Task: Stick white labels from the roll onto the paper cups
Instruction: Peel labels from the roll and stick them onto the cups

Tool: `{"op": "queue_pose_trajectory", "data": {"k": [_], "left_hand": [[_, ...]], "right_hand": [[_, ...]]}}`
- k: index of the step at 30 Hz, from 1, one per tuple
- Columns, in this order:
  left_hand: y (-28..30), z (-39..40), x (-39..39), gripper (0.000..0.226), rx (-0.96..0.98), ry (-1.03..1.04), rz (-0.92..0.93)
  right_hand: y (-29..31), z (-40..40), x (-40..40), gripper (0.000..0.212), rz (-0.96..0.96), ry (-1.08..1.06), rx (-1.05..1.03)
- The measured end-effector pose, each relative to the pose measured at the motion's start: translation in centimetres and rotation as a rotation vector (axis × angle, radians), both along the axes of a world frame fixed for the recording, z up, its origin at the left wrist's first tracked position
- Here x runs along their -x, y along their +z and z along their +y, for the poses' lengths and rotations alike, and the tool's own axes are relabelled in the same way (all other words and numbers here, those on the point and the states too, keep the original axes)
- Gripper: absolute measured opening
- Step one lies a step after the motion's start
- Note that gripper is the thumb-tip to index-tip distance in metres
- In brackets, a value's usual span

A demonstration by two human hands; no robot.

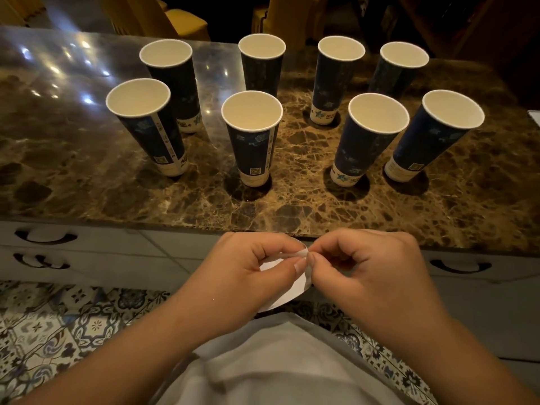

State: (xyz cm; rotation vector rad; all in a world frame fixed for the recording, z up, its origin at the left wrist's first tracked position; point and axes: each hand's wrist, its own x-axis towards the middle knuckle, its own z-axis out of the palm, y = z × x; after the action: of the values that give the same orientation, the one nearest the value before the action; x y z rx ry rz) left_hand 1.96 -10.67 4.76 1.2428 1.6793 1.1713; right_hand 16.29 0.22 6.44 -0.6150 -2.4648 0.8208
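Note:
Several tall dark-blue paper cups with white insides stand upright in two rows on the marble counter [87,182]; the nearest middle cup [252,138] is straight ahead. In front of the counter's near edge, my left hand [248,273] holds the white label roll [295,287], mostly hidden under its fingers. My right hand [365,264] pinches the curled end of a white label [302,253] between thumb and forefinger, right beside my left thumb. None of the cups shows a stuck white label on the sides I see.
White drawers with dark cut-out handles [46,236] sit under the counter. Patterned floor tiles [58,331] lie below. Yellow chairs [181,21] stand behind the counter. A white object [534,116] peeks in at the right edge.

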Motion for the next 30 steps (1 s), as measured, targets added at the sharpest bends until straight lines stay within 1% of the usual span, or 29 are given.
{"op": "queue_pose_trajectory", "data": {"k": [5,6,9,11,13,14,16,18,21,23,26,30], "left_hand": [[0.3,0.1,-0.3,0.020,0.012,-0.019,-0.022],[0.3,0.2,-0.3,0.019,0.016,-0.013,-0.024],[0.0,0.4,-0.2,0.016,0.037,0.020,-0.097],[-0.1,0.7,-0.1,0.014,0.062,0.054,-0.173],[-0.3,1.0,-0.1,0.012,0.084,0.087,-0.208],[-0.4,1.1,0.0,0.012,0.091,0.108,-0.210],[-0.7,1.5,-0.1,0.015,0.104,0.156,-0.177],[-1.0,2.1,0.0,0.015,0.100,0.188,-0.090],[-1.3,3.4,0.3,0.012,0.061,0.183,0.103],[-1.7,4.7,0.4,0.010,0.030,0.149,0.332],[-2.9,7.6,0.8,0.018,-0.006,0.097,0.702],[-5.0,11.3,1.3,0.021,0.107,0.024,1.006]], "right_hand": [[-0.1,0.1,-0.1,0.012,0.014,-0.057,0.081],[-0.2,0.1,-0.2,0.014,0.026,-0.080,0.146],[0.0,0.4,-0.5,0.022,0.086,-0.158,0.465],[0.3,0.7,-0.6,0.021,0.156,-0.202,0.647],[0.5,0.9,-0.6,0.020,0.226,-0.246,0.813],[0.4,1.1,-0.7,0.023,0.250,-0.271,0.887],[0.3,1.5,-1.0,0.036,0.295,-0.323,0.978],[0.3,1.9,-1.3,0.043,0.334,-0.371,0.979],[0.2,2.8,-2.1,0.043,0.412,-0.452,0.940],[-0.1,3.4,-2.7,0.039,0.438,-0.494,0.914],[-0.6,3.9,-3.5,0.032,0.434,-0.521,0.872],[-1.7,3.8,-4.4,0.027,0.415,-0.528,0.830]]}}
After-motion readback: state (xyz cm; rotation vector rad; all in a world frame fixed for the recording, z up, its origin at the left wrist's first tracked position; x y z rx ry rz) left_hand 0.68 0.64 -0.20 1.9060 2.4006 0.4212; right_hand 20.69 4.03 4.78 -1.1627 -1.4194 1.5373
